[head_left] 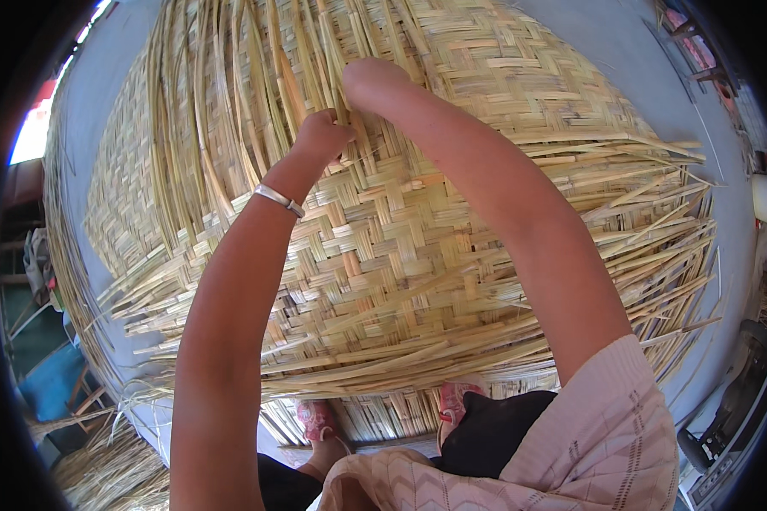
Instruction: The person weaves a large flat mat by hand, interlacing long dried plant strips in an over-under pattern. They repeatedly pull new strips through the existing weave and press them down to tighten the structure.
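Note:
A large woven reed mat (383, 272) in a pale yellow-green zigzag weave spreads beneath both my arms. My left hand (322, 136), with a silver bangle on its wrist, is closed low over the weave, pinching a reed strip at the lower ends of several long loose reed strips (251, 94) that run away from me. Just beyond it and to the right, my right hand (375, 83) is bent down against the mat with its fingers curled under. Its fingertips are hidden, so what it grips does not show.
Unwoven reed ends (648, 243) stick out along the mat's right and near edges. My feet in red patterned shoes (317, 419) are at the near edge. A heap of dry reeds (115, 473) lies at lower left. Grey floor (571, 30) surrounds the mat, with a dark object (733, 392) at right.

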`<state>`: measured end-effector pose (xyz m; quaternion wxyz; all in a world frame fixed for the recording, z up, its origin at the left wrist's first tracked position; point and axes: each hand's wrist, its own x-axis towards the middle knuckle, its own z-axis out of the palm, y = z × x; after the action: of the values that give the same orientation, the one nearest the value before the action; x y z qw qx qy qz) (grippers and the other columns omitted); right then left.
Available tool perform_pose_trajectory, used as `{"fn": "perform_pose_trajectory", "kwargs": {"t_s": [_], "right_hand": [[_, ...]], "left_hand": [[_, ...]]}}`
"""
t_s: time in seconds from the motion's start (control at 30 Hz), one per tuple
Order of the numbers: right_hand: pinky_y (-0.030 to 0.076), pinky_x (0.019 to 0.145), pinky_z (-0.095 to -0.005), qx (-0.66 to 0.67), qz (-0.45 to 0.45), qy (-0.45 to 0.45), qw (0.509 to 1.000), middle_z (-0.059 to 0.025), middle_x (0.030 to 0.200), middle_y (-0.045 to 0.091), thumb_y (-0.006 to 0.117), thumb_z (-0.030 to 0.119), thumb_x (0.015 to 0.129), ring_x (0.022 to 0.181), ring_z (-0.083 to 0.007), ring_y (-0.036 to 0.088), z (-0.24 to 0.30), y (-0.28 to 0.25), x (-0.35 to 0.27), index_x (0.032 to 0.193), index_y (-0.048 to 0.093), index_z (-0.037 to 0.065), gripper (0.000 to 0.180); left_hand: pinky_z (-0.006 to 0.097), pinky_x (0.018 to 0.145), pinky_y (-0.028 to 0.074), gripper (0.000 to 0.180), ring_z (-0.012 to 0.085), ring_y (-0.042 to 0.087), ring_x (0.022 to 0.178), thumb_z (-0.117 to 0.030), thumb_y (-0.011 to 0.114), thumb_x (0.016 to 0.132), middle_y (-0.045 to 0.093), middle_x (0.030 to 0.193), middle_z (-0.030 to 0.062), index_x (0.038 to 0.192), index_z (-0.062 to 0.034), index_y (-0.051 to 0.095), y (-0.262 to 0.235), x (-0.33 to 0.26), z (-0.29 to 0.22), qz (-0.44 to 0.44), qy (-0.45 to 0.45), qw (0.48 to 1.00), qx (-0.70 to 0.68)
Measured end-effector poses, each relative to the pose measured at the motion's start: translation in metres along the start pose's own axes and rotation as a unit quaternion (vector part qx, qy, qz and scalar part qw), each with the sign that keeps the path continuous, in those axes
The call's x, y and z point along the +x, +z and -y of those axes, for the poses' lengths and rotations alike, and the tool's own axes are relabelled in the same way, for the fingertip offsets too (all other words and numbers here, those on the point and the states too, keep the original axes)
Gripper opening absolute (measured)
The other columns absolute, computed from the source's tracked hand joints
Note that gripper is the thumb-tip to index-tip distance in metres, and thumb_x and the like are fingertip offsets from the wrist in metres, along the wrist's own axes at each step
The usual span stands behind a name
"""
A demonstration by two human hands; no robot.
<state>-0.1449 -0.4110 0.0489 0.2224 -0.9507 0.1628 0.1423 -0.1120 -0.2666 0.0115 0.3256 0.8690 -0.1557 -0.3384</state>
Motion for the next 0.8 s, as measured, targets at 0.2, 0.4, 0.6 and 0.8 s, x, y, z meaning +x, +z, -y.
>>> {"fn": "perform_pose_trajectory", "kwargs": {"t_s": [0.2,0.4,0.6,0.8], "right_hand": [[0.055,0.071,-0.0407,0.026,-0.049,0.007,0.998,-0.0156,0.093,0.069,0.056,0.006,0.081,0.082,-0.0315,0.068,-0.013,0.006,0.004,0.094,0.07,0.002,0.019],[0.054,0.071,-0.0387,0.112,-0.08,0.028,0.99,-0.0143,0.089,0.07,0.055,0.012,0.082,0.08,-0.0276,0.068,-0.026,0.007,0.025,0.09,0.068,0.003,0.018],[0.052,0.074,-0.0356,0.183,-0.284,-0.02,0.941,-0.0136,0.08,0.07,0.059,0.022,0.083,0.072,-0.024,0.068,-0.053,0.006,0.017,0.094,0.067,0.004,0.023],[0.052,0.057,-0.0298,0.296,-0.085,0.049,0.95,-0.0101,0.07,0.067,0.066,0.025,0.085,0.059,-0.0155,0.064,-0.051,0.001,0.013,0.1,0.064,-0.001,0.03]], "left_hand": [[0.032,0.054,0.046,0.02,0.0149,0.054,0.059,-0.014,0.063,0.082,0.058,0.071,0.0088,0.089,0.0042,0.059,0.003,0.003,-0.002,-0.021,-0.001,0.999,-0.03],[0.03,0.054,0.046,0.014,0.0147,0.057,0.063,-0.009,0.053,0.088,0.061,0.081,0.0105,0.098,0.001,0.054,0.002,0.001,-0.003,0.014,-0.023,0.985,-0.168],[0.026,0.062,0.057,0.03,0.018,0.067,0.081,-0.019,0.052,0.096,0.068,0.099,0.0149,0.118,0.001,0.051,-0.01,0.015,-0.011,0.192,-0.099,0.933,-0.289],[0.027,0.072,0.058,0.034,0.0177,0.067,0.082,-0.018,0.069,0.087,0.067,0.097,0.0118,0.113,0.0014,0.058,-0.005,0.013,-0.01,0.193,-0.071,0.938,-0.278]]}}
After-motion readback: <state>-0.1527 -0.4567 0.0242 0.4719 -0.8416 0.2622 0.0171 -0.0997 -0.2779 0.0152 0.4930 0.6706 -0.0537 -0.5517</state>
